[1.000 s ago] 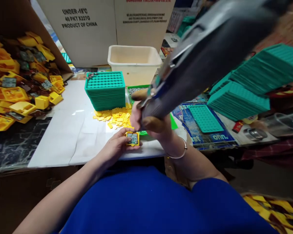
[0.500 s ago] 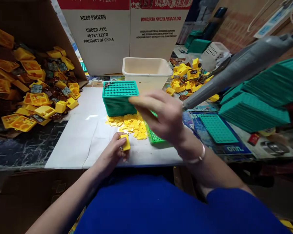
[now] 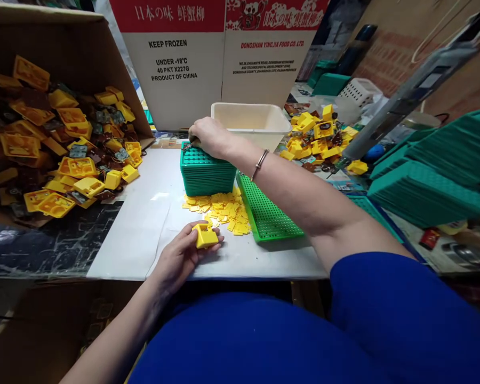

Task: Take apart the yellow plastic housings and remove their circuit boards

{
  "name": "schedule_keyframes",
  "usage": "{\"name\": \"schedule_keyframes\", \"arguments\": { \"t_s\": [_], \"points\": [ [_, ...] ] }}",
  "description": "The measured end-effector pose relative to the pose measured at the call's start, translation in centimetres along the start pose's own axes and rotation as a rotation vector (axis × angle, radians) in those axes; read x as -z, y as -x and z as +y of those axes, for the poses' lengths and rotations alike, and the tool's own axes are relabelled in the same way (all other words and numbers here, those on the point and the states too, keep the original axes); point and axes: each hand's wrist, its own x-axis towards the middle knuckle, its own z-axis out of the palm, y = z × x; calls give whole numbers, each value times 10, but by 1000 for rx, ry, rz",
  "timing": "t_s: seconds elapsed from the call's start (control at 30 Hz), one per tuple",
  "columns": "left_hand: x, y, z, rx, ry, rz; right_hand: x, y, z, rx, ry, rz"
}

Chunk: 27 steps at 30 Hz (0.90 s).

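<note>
Near the front of the white work surface, my left hand (image 3: 180,252) grips a small yellow plastic housing (image 3: 206,236) between thumb and fingers, with an opening in its upper side showing. My right hand (image 3: 210,134) reaches over the stack of teal trays (image 3: 208,178), fingers bent down at the far left corner. Small dark parts (image 3: 187,146) lie there under the fingertips; whether any are pinched is hidden. Flat yellow pieces (image 3: 228,216) are spread before the stack. A bright green perforated tray (image 3: 270,213) lies to the right, partly under my right forearm.
A cardboard box (image 3: 116,74) of yellow housings stands at left. Behind the stack is a cream bin (image 3: 260,120). More yellow housings (image 3: 322,130) are heaped back right, near a grey electric screwdriver (image 3: 396,101) hanging at a slant. Teal tray stacks (image 3: 428,181) stand at far right.
My right hand has moved left and away from me, from above the green tray to the top of the teal stack. In my left hand the yellow housing has turned, showing its opening.
</note>
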Motion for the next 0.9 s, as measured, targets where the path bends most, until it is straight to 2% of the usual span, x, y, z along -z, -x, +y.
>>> {"name": "schedule_keyframes", "arguments": {
  "t_s": [0.1, 0.2, 0.27, 0.33, 0.43, 0.5, 0.6, 0.73, 0.8, 0.9],
  "points": [
    [-1, 0, -1, 0, 3, 15, 6, 2, -2, -10, 35, 10],
    [-3, 3, -3, -24, -9, 30, 14, 23, -10, -20, -49, 99],
    [-4, 5, -6, -80, -15, 44, 14, 52, -21, 6, -265, 192],
    [-5, 6, -10, -144, -8, 53, 6, 90, -36, 47, -581, 243],
    [-8, 7, -19, -219, -12, 51, -24, 148, -59, -9, -1036, 188],
    [-11, 7, -25, -258, -35, 55, -47, 178, -72, -77, -1182, 186],
    [-18, 7, -32, -273, -77, 70, -74, 202, -81, -126, -1186, 259],
    [-24, 7, -34, -240, -104, 80, -82, 208, -78, -148, -1117, 344],
    [-24, 6, -34, -227, -109, 86, -79, 207, -73, -199, -1200, 311],
    [-22, 6, -35, -222, -147, 86, -74, 206, -65, -202, -1242, 172]
  ]
}}
